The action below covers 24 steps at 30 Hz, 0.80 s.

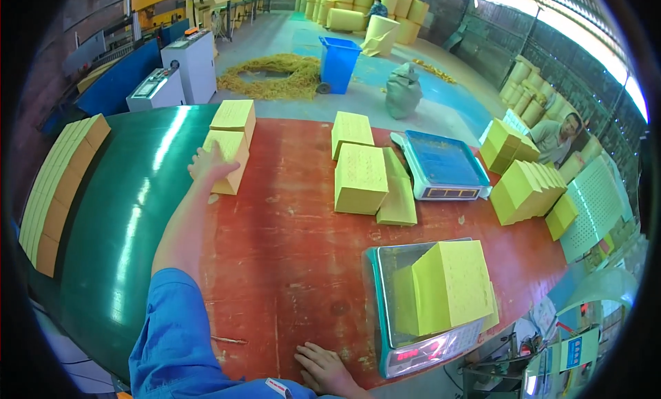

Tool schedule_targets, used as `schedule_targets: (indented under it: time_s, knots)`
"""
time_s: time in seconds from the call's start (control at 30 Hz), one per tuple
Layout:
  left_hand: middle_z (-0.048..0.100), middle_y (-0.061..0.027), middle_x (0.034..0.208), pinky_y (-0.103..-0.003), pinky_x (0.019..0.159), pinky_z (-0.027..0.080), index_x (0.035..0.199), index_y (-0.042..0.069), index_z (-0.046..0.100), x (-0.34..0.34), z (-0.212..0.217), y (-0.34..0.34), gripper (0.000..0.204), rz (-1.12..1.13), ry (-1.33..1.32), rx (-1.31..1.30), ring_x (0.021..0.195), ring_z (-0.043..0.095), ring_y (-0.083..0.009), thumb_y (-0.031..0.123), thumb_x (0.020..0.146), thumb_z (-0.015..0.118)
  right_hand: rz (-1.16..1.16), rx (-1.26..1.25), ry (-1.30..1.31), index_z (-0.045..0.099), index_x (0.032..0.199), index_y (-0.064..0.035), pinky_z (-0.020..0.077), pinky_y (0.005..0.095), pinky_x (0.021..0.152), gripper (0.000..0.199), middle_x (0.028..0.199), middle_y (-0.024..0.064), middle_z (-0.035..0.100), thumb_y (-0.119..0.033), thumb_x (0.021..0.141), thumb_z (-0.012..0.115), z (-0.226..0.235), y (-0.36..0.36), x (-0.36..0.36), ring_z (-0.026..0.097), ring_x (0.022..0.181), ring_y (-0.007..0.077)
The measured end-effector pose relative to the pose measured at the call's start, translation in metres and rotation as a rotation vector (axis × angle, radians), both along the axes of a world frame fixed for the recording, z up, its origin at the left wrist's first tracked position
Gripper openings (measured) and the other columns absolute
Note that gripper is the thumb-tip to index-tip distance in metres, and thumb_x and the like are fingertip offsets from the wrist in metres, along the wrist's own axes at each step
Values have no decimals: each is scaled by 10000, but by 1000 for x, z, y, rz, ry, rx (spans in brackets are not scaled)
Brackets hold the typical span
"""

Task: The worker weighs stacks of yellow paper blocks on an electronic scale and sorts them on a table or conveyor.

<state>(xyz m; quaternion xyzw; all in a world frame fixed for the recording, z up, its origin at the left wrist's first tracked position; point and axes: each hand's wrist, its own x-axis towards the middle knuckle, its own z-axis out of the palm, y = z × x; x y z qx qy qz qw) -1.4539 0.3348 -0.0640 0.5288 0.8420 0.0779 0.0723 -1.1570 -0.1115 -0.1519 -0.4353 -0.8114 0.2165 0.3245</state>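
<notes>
My left hand (pixel 210 163) reaches far forward, its fingers spread against a thick stack of yellow paper (pixel 231 145) at the left edge of the red table (pixel 275 261). Directly behind that stack stands another yellow paper stack (pixel 234 114). Near the table's front edge, my right hand (pixel 325 369) lies with fingers extended on the red surface, holding nothing. To its right, a scale (pixel 384 330) with a lit red display carries a large stack of yellow paper (pixel 458 282); part of this load leans to the left.
On my left, a green conveyor belt (pixel 131 213) carries a long row of paper stacks (pixel 65 185). More stacks (pixel 361 175) stand mid-table, beside a second scale (pixel 444 165) with a blue tray. A person (pixel 554 141) is at the far right, near further stacks (pixel 527 192).
</notes>
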Motion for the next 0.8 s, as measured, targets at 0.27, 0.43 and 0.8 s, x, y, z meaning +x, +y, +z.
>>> schedule_targets:
  time_s: [0.27,0.43,0.8]
  knots:
    - [243,-302,1502,-620,1080,265,1527,197,248,55,-27,-159,1114,-661,197,98,1359,300,-480,665,630,713,29,-61,59,563,1284,-62,449,437,980,484,1341,163,539,-99,816,679,27,-6,10,517,1249,331]
    - [241,-314,1497,-625,1084,266,1507,163,290,93,18,-354,1053,-1114,46,-110,1353,288,-510,543,647,763,-8,263,147,522,1326,-42,386,473,1048,520,1344,152,533,-105,827,654,105,24,18,512,1246,348]
    - [312,-180,1521,-484,1093,340,1516,138,232,159,-81,-633,900,544,-1510,545,1365,372,-340,579,846,639,135,-235,-178,449,1340,-53,517,480,805,569,1088,199,647,-381,898,593,64,-15,46,647,984,359]
